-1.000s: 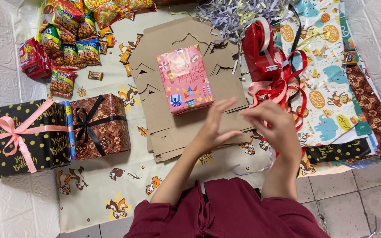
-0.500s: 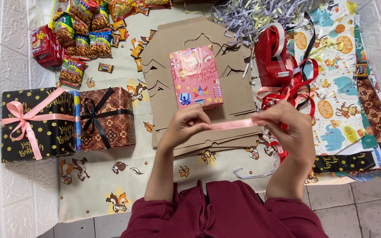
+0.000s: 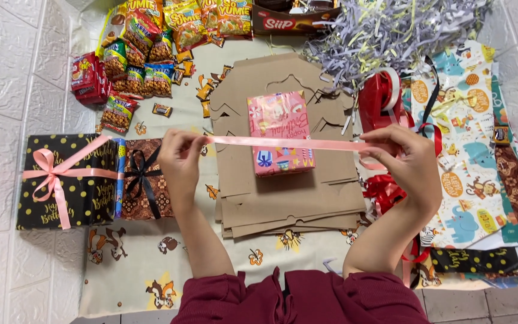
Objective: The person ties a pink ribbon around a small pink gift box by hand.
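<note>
A pink ribbon (image 3: pixel 283 143) is stretched taut and level between my two hands. My left hand (image 3: pixel 180 157) pinches its left end, over the brown wrapped box (image 3: pixel 151 183). My right hand (image 3: pixel 409 163) pinches it on the right, by the red tape dispenser (image 3: pixel 378 99). The ribbon crosses above a pink wrapped gift box (image 3: pixel 278 120), which lies on a stack of flat brown cardboard cutouts (image 3: pixel 289 198).
A black dotted gift (image 3: pixel 85 198) with a pink bow stands at left beside the brown box. Snack packets (image 3: pixel 151 48) lie at the back left, shredded paper (image 3: pixel 391 30) at the back right. Sheets of animal-print wrapping paper (image 3: pixel 469 150) and tangled red ribbon (image 3: pixel 385 189) lie right.
My hands have drawn apart, the left going far to the left, pulling the pink ribbon out to a long taut span above the pink gift. The camera view has shifted.
</note>
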